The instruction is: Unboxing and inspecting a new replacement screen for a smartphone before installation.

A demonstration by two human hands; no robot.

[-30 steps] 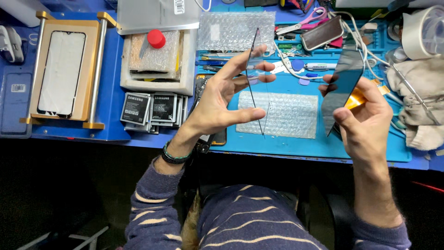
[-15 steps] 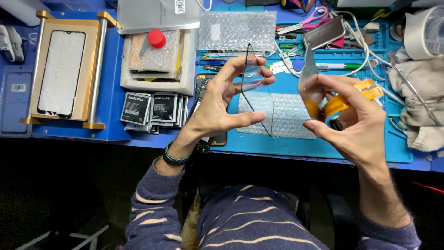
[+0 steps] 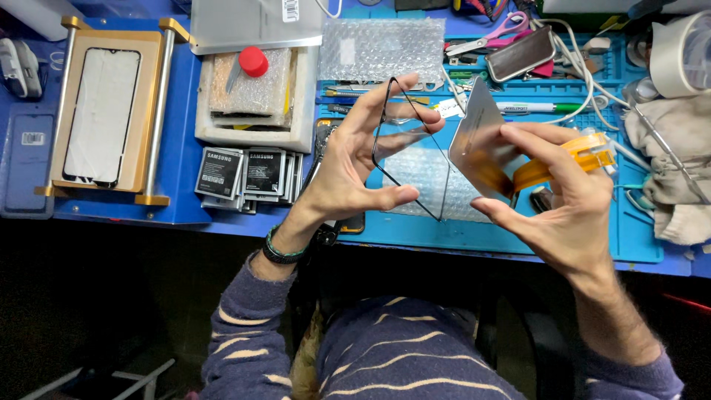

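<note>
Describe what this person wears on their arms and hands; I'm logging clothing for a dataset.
Both arms are in a dark blue knitted sweater with thin cream stripes, sleeves pushed up the forearms. The left hand has a dark beaded bracelet with green at the wrist. The right hand is bare, with no ring or watch visible.

The roll of white tape [image 3: 685, 52] at the upper right of the frame is running off the edge. The grey metal plate [image 3: 255, 22] at the top centre is being cut by the upper edge. The right hand [image 3: 563, 200] is covering part of the orange flex ribbon [image 3: 570, 159], and the bubble-wrap sheet [image 3: 426, 178] at centre is lying partly hidden behind both hands
</note>
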